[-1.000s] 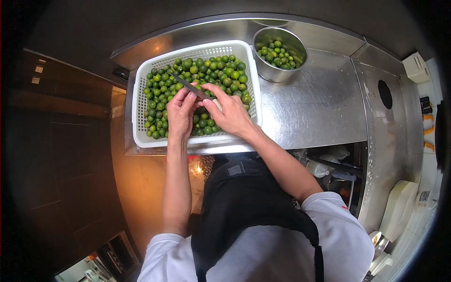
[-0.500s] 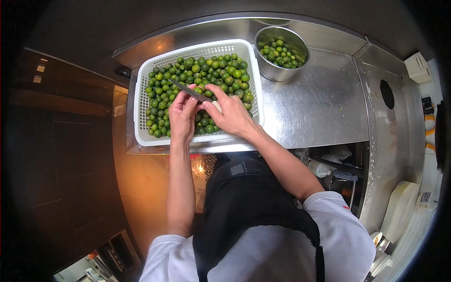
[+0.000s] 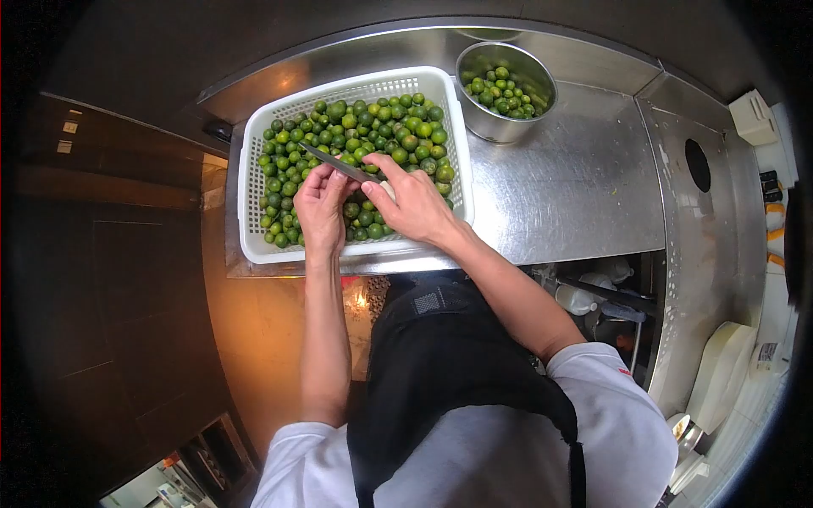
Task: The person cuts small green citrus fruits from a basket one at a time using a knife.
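My right hand (image 3: pixel 413 201) is wrapped round the pale handle of a knife (image 3: pixel 337 164), whose blade points up and to the left. Against the blade, my left hand (image 3: pixel 322 207) is closed with its fingertips and thumb drawn together; what they hold, if anything, is hidden by the fingers and blade. Both hands are over a white perforated plastic basket (image 3: pixel 248 230) full of small green limes (image 3: pixel 296 135), some tinged yellow.
Right of the basket, a round steel pot (image 3: pixel 500 129) holding more small limes stands on the steel counter (image 3: pixel 576 195). A raised metal ledge runs along the back. Below the counter, an open shelf (image 3: pixel 605 296) holds white containers.
My left hand has shifted slightly left and the knife tip has moved a little with it. My right hand keeps its grip on the knife. The whole view is slightly shifted.
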A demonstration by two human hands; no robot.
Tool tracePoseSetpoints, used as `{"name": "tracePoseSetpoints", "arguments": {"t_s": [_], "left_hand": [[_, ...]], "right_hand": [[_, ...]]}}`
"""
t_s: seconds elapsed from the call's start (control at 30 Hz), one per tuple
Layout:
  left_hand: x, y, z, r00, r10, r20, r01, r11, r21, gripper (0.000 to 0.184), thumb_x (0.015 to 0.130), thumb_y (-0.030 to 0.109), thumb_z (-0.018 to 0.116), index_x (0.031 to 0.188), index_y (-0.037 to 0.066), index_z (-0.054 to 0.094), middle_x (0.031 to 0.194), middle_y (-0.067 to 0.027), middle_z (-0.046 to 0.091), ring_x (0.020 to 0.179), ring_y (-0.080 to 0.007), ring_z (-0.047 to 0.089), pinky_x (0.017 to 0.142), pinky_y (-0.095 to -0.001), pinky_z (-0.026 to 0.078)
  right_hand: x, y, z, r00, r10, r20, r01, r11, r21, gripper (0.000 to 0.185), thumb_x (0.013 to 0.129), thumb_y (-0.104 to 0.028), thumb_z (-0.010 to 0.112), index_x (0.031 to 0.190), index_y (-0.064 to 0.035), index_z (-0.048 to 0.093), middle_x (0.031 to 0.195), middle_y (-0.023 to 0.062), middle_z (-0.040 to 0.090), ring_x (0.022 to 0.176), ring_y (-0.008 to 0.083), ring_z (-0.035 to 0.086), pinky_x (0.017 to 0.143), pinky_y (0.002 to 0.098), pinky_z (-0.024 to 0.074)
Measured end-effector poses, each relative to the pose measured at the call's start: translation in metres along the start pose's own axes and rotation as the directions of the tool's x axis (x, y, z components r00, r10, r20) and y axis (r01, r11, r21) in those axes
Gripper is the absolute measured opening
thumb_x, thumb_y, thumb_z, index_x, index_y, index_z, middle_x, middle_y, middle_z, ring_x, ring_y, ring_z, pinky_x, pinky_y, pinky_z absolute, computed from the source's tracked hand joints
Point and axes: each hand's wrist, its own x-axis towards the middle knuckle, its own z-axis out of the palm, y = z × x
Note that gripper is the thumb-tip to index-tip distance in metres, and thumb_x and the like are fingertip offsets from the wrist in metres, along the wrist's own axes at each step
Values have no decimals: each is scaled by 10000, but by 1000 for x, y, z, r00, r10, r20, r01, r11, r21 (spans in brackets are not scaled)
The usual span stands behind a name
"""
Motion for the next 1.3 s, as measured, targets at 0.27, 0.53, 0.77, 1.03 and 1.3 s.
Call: {"name": "tracePoseSetpoints", "arguments": {"t_s": [0.27,0.53,0.77,1.03,1.3], "left_hand": [[-4,6,13,1000,1,0,-1,990,138,215,923,51,644,1104,-62,619,972,-86,668,830,-114,646,769,-253,568],[-5,2,8,998,56,-18,-51,980,194,229,901,12,660,1111,-63,610,994,-89,659,851,-110,637,781,-246,562],[-7,7,15,997,64,35,-69,982,173,260,880,-30,670,1127,-59,597,1015,-82,656,875,-106,629,793,-238,539],[-6,3,15,992,96,77,-113,957,266,300,847,-48,697,1134,-25,614,1025,-73,658,897,-103,626,797,-221,508],[23,19,-15,866,297,-403,-205,945,256,283,898,71,670,1148,-33,584,974,-88,632,838,-153,635,723,-279,578]], "right_hand": [[7,5,3,999,30,-25,-29,999,46,368,940,-233,561,1248,-37,515,667,223,627,669,430,642,612,479,466],[3,5,2,999,39,-32,-38,999,4,358,955,-247,532,1227,-14,537,674,218,637,654,396,653,616,456,485],[9,7,4,994,106,2,-104,976,192,358,972,-260,520,1218,-1,550,618,119,625,541,207,624,573,368,488],[12,10,1,971,204,128,-238,892,384,361,1009,-266,483,1263,-10,505,621,45,605,452,86,502,434,250,394],[9,8,-13,921,309,238,-390,728,564,409,1021,-311,461,1303,-15,445,666,72,612,442,80,471,419,241,378]]}}
